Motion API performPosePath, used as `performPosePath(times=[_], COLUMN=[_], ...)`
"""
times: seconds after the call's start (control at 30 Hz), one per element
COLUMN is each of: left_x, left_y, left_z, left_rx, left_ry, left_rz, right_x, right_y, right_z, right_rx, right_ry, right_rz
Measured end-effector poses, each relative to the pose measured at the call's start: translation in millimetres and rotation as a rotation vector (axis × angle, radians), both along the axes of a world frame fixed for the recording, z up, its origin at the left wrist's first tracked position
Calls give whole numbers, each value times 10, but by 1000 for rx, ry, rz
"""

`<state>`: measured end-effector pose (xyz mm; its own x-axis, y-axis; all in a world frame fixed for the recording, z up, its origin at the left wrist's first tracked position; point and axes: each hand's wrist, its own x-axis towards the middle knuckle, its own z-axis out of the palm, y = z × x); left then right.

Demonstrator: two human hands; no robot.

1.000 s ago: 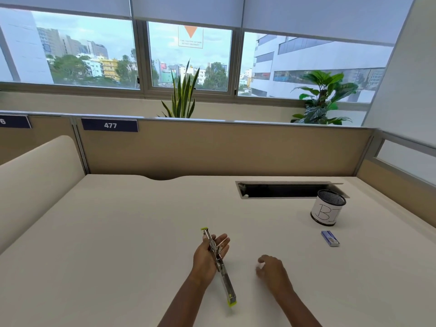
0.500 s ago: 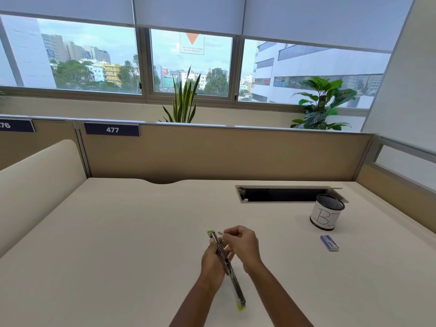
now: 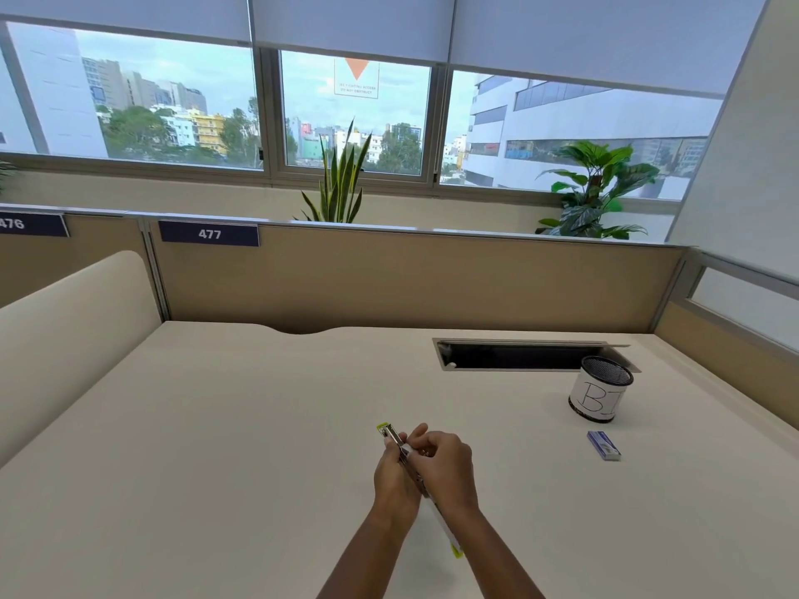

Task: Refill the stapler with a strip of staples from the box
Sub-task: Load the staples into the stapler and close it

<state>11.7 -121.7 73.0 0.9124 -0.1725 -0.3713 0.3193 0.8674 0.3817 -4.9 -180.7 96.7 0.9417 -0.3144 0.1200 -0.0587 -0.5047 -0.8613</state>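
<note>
The cream desk (image 3: 216, 469) is carrying a mesh cup (image 3: 601, 395) at the far right. In the near middle, the left hand (image 3: 395, 477) is gripping the stapler (image 3: 391, 432), which is lying open and long in it. The right hand (image 3: 445, 464) is curling its fingers against the stapler's far half; whether they are pinching staples, I cannot tell. The small blue staple box (image 3: 604, 445) is lying just near of the cup.

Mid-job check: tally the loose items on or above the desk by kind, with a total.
stapler: 1, held in the left hand
staple box: 1, lying on the desk to the right
mesh cup: 1, standing beyond the box
Total: 3
</note>
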Motion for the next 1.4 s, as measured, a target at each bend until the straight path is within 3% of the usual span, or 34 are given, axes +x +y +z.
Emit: performPosePath(times=[0.4, 0.67, 1.13, 1.4], left_x=[-50, -51, -76, -69], left_y=[-9, 15, -4, 23], left_z=[-8, 0, -42, -65], left_rx=[55, 36, 136, 101], left_ry=[94, 71, 98, 62], left_rz=[-36, -24, -40, -47], right_x=[4, -99, -94, -124], right_y=[-4, -8, -13, 6], right_z=[1, 12, -38, -66], right_rx=[-227, -105, -102, -34], right_ry=[27, -33, 18, -16], right_rz=[73, 34, 51, 32])
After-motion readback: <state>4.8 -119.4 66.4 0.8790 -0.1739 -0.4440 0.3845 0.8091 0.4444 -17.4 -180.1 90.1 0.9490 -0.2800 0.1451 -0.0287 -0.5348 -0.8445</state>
